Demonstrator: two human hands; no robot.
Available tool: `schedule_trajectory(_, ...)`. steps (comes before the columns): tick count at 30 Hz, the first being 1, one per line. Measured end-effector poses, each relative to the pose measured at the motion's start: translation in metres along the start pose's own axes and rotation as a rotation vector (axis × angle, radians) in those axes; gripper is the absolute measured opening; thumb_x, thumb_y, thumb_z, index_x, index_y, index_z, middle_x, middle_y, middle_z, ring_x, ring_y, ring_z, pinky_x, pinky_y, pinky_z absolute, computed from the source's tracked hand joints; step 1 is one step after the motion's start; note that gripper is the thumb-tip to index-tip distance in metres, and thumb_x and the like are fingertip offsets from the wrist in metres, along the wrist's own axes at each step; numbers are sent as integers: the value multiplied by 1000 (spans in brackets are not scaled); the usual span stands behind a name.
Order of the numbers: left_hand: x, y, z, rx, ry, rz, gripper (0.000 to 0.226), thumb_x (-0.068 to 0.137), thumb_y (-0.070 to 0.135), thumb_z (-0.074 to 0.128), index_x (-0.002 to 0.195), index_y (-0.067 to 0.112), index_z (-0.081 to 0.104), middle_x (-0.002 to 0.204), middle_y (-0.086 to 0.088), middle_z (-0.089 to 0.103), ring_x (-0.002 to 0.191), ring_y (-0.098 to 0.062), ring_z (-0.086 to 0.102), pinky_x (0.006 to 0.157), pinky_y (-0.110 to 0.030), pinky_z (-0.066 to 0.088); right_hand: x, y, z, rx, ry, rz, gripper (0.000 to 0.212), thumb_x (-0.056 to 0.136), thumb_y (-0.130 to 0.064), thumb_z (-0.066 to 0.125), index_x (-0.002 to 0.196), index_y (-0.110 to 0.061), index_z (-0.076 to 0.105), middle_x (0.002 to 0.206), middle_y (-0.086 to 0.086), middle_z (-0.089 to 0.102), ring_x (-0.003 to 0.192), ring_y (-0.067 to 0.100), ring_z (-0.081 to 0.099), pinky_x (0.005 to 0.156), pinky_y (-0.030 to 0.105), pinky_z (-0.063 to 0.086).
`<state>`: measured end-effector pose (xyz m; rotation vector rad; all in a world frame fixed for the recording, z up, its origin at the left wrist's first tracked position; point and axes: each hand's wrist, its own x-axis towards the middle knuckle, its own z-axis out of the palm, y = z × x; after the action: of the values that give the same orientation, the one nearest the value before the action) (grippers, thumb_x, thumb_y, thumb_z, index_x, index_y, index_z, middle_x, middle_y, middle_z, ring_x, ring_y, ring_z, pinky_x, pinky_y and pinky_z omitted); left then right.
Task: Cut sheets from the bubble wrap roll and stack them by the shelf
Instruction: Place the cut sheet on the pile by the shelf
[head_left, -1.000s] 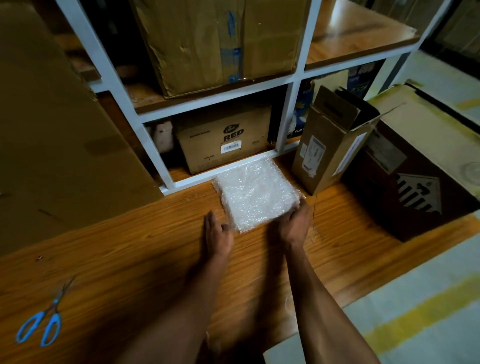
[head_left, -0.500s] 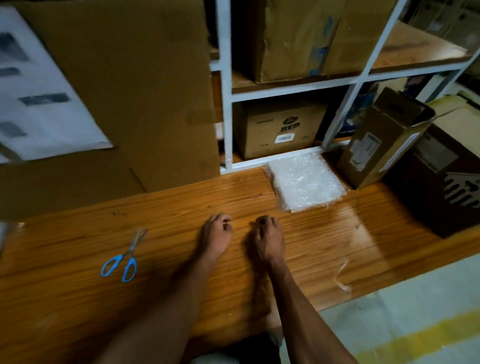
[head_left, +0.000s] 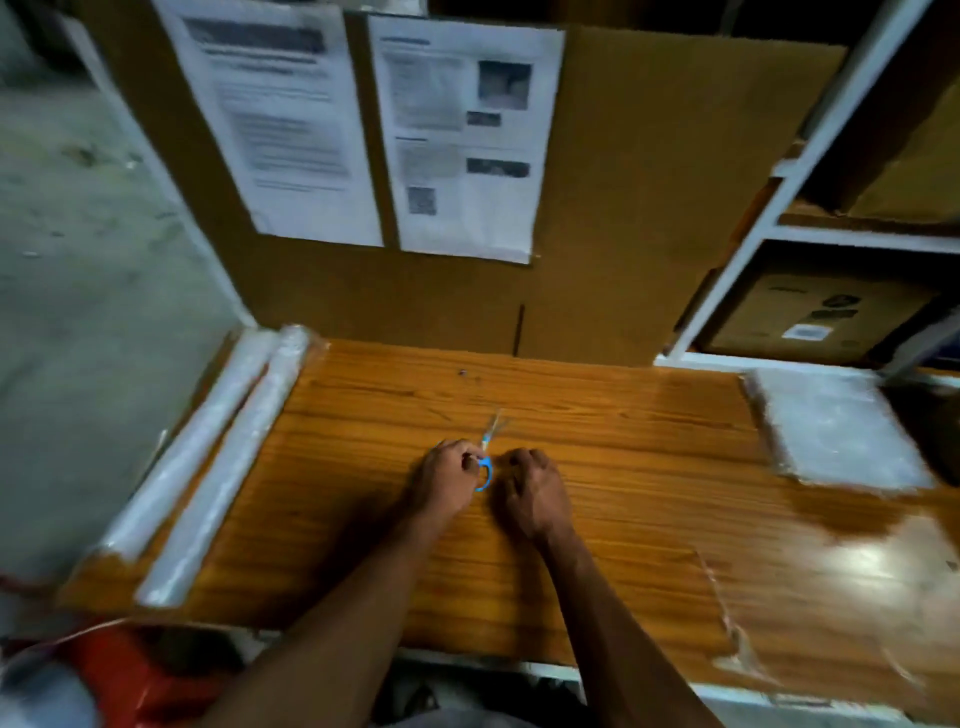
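Note:
Blue-handled scissors (head_left: 489, 448) lie on the wooden table (head_left: 639, 467), blades pointing away from me. My left hand (head_left: 445, 480) grips their blue handle with curled fingers. Just right of the handle, my right hand (head_left: 531, 493) rests on the table, fingers curled, nothing visible in it. Two bubble wrap rolls (head_left: 223, 467) lie side by side along the table's left edge. A stack of cut bubble wrap sheets (head_left: 836, 426) sits at the far right beside the white shelf (head_left: 727, 280).
A large cardboard sheet (head_left: 639, 208) with two printed papers (head_left: 462, 145) stands behind the table. A brown box (head_left: 815, 312) sits in the shelf. A thin clear plastic scrap (head_left: 732, 629) lies near the front edge. Something red (head_left: 119, 670) is below left.
My view has swung left from the stack to the table's middle. Both hands left the stack and moved left to the scissors; my left hand took hold of the handle.

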<state>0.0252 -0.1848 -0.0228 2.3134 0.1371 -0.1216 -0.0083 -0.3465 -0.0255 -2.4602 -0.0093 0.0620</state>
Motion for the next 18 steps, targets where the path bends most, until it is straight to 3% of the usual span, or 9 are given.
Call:
schedule_trajectory(6,7,-54,-56,49,119,-82,20,91,10,60,97,17,77,107,-11,69,102,-31,65,92,-36,51,34,-51,53,-254,-190,-41,75,86,-64,22,138,-20,55,137,15,55,119,42,52,98,48,45)
schedule_trajectory(9,11,-81,-80,54,229,-125,22,84,14,58,95,21,76,103,-9,68,101,-31,65,93,-38,51,39,-74,71,-302,-247,-26,59,98,-56,44,141,-18,53,153,12,43,132,43,45,106,49,40)
schedule_trajectory(11,8,-94,-99,111,314,-164,27,85,16,61,110,21,71,119,-10,62,114,-32,60,101,-41,48,45,-83,80,-335,-253,-38,55,103,-44,53,149,-15,47,164,12,32,140,41,39,112,45,36)
schedule_trajectory(14,11,-112,-131,247,447,-357,52,94,29,60,143,24,41,157,-12,30,139,-31,36,117,-44,31,56,-84,90,-365,-275,-12,55,105,-39,49,154,-15,42,170,11,22,145,40,33,116,46,33)
schedule_trajectory(18,24,-151,-154,345,465,-576,80,88,62,48,155,28,20,166,-16,16,151,-42,19,121,-61,17,62,-75,92,-401,-214,28,53,104,-35,50,152,-14,45,170,10,26,146,39,32,116,49,34)
